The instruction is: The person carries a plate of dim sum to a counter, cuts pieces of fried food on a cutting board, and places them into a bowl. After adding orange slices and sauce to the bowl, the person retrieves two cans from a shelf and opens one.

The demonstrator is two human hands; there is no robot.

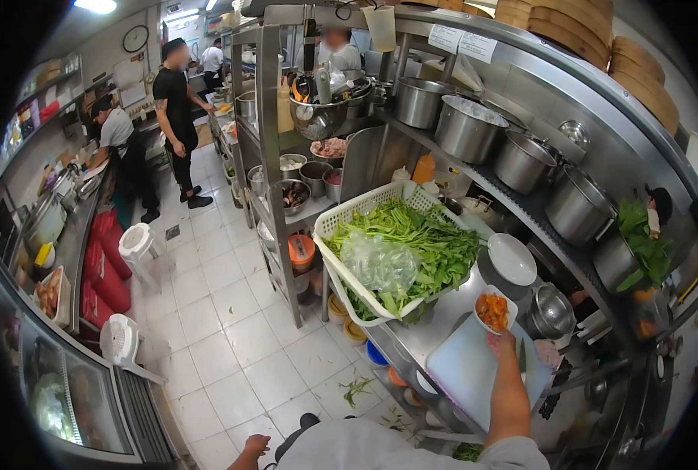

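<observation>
Partly hiding the fingers under the white bowl (513, 312) of orange food (491, 312), closing the right hand's (502, 342) grip on its near end; holding it just beyond the knuckles, by the cutting board's (460, 362) far edge. Showing the left hand (257, 445) too indistinctly to tell its grip; seeing unreadable printed sheets (477, 47).

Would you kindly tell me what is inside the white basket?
The white basket holds leafy greens, with crumpled clear plastic on top; its bottom is hidden beneath the greens.
</observation>
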